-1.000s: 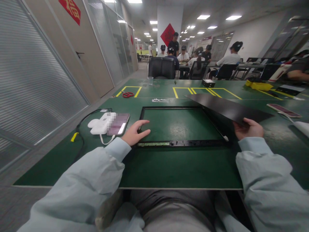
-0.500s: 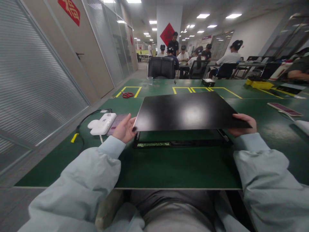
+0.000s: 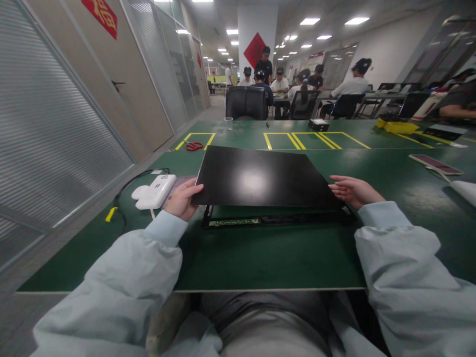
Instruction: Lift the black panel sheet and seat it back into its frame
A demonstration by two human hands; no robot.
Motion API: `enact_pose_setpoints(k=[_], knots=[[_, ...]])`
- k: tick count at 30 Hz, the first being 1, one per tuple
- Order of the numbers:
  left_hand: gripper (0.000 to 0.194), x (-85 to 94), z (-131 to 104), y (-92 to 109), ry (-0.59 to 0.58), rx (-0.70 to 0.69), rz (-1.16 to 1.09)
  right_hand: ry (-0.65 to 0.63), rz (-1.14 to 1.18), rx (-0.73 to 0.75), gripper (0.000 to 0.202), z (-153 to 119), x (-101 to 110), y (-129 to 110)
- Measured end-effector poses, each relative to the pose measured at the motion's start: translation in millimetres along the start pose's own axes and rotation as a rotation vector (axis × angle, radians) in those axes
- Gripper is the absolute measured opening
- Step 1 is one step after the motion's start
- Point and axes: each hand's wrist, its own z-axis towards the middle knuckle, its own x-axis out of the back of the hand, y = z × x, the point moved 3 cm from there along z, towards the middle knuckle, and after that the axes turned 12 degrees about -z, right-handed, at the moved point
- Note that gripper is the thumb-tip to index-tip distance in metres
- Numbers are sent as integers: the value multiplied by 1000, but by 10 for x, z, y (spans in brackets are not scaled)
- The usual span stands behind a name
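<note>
A thin black display panel (image 3: 256, 178) is held tilted above the table in the head view. My left hand (image 3: 184, 197) grips its left edge, with the thumb on top and the fingers beneath. At the panel's right edge my right hand (image 3: 355, 192) is open, fingers stretched out; whether the fingertips touch the edge I cannot tell. Under the panel lies a black frame (image 3: 297, 219), mostly hidden, with a green circuit board strip (image 3: 234, 222) along its near side.
On the green table (image 3: 271, 263), a white charger-like device (image 3: 156, 192) with a cable lies left. Red scissors (image 3: 194, 146), a clear cup (image 3: 228, 124) and a small black box (image 3: 319, 125) stand farther back. A phone (image 3: 435, 164) rests right. Several people sit beyond.
The panel has shifted left. My left hand has closed on its left edge with the thumb over it, while my right hand has let go of the right edge and opened.
</note>
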Motion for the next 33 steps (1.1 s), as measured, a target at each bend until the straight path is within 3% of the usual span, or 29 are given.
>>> enact_pose_setpoints(k=[10,17,24,33], knots=[[28,-10,-22,-28,29,22,8,114,-77,31,21,-55,-16,47],[25,-1,-5,35,38,-72,-13,17,-33,133,30,-24,-13,-16],[32,-28,-29,-180,23,30,10,171,-151,107,15,83,55,89],[36,-45,-6,-251,10,86,23,179,-167,144,15,129,98,137]])
